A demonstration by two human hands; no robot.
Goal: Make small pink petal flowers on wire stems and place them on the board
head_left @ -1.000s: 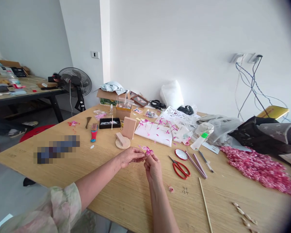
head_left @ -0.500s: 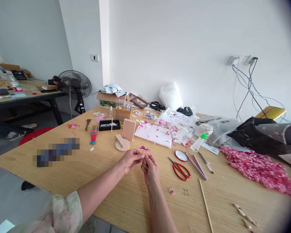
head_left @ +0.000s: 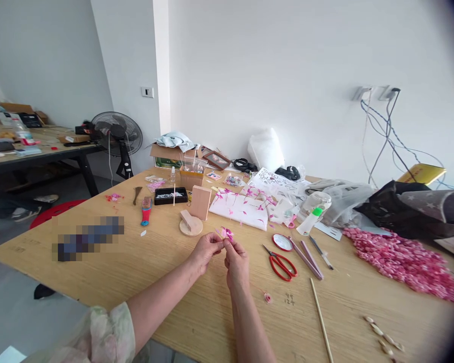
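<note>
Above the middle of the table I hold a small magenta artificial flower upright between both hands. My left hand comes from the left, thumb and fingertips pinched at the flower's base. Close against it, my right hand pinches the same spot; the stem is hidden by the fingers. A small spool of reddish thread lies right of my right forearm. Red-handled scissors rest farther right. Behind my hands, more pink flowers on stems stand along a white foam block.
A round wooden base and an upright wooden block stand ahead. Rightward lie a round mirror, pink tweezers-like tool, brush, thin stick and pink bead-like heap. A red-handled brush lies left.
The flower has turned and tipped between my fingertips, showing its petals more fully. My hands have shifted only slightly and keep pinching.
</note>
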